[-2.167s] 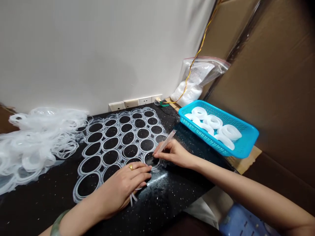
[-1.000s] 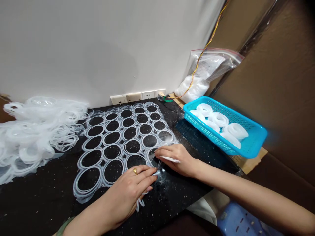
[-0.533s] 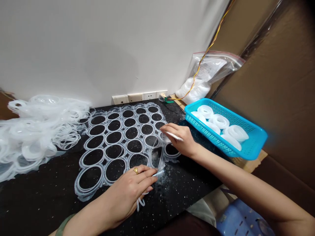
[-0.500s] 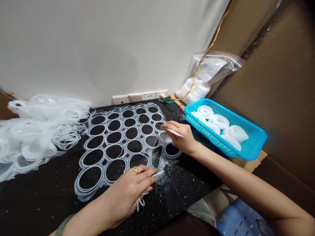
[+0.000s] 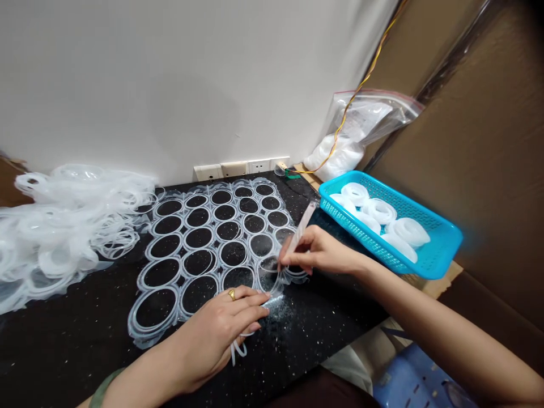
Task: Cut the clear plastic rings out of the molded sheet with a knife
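Since the frame half a second before, my right hand (image 5: 317,255) had dropped back from the upper rows toward the lower right edge of the ring sheet (image 5: 212,241), and the slim white tool (image 5: 300,229) had swung up to point at the blue basket (image 5: 442,246). That hand was closed in a pinch around the tool, tip down beside a half-freed ring (image 5: 272,277) at frame centre. My left hand (image 5: 221,328) lay flat and mostly open, fingers pressing the sheet's near edge to the black bench (image 5: 63,351), with loose white strips (image 5: 236,351) trailing under the palm.

The sheet of joined translucent rings lay across the centre of the frame. A heap of loose rings (image 5: 59,226) filled the left side, and a zip bag (image 5: 357,133) stood at the upper right behind the basket of stacked rings (image 5: 378,212).

I judged the main risk to be tearing: the ring looked thin and stretchy, so a sharp pull could have snapped it. The tool tip sat close to my left fingertips, and a slip could have jabbed them. If the left hand's pressure eased, the whole sheet might have lifted and shifted.
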